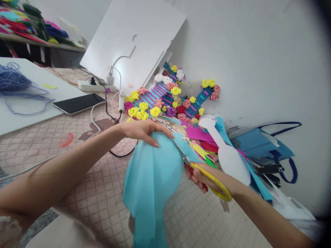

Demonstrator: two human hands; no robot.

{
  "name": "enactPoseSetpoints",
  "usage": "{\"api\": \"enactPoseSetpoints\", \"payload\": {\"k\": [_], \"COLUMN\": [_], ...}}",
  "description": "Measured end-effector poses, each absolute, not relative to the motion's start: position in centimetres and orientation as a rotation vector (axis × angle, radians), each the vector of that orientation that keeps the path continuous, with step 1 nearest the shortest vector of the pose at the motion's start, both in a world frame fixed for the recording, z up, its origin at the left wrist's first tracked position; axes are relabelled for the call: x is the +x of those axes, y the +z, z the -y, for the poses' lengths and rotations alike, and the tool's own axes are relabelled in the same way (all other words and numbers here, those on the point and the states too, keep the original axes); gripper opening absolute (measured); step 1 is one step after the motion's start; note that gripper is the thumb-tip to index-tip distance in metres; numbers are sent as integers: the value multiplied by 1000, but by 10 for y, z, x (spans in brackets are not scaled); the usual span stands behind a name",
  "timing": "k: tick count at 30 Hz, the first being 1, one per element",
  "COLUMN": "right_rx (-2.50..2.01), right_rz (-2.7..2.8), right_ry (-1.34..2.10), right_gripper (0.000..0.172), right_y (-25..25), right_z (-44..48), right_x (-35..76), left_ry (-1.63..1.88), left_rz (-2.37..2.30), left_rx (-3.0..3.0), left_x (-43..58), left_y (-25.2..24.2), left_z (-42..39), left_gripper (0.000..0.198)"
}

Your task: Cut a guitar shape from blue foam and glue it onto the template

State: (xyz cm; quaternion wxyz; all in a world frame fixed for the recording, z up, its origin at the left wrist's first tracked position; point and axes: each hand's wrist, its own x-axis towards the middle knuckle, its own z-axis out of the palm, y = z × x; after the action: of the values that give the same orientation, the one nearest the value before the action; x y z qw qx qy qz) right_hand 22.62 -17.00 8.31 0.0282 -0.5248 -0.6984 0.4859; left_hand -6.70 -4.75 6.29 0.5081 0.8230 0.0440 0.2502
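A large light-blue sheet of paper (152,179) with a rounded top and a narrower lower part stands in front of me, creased lengthwise. My left hand (144,131) is closed on its top edge, thumb on the near face; some fingertips are hidden behind the paper. Along the upper right edge lie the blades of scissors (216,186) with yellow and red handles. My right hand (198,174) grips those handles, its fingers partly through the loops. The blades touch the paper near my left fingertips, and a light-blue piece (190,150) shows just beyond them.
Paper-flower decorations (160,96) lean by the wall. Coloured paper scraps (200,136) and a white cutout (230,162) lie behind my right hand. At left are a phone (79,103), a power strip (89,86), cables and purple yarn (12,81). A blue bag (261,146) sits right.
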Motion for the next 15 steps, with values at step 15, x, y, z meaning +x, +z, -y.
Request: {"api": "enactPoseSetpoints", "payload": {"k": [15], "right_rx": [-1718], "right_rz": [2075], "right_ry": [1486], "right_gripper": [46], "right_y": [78], "right_z": [172], "right_x": [228], "left_ry": [594], "left_rz": [-95], "left_rx": [1994], "left_x": [-68], "left_y": [64], "left_z": [47], "left_gripper": [47]}}
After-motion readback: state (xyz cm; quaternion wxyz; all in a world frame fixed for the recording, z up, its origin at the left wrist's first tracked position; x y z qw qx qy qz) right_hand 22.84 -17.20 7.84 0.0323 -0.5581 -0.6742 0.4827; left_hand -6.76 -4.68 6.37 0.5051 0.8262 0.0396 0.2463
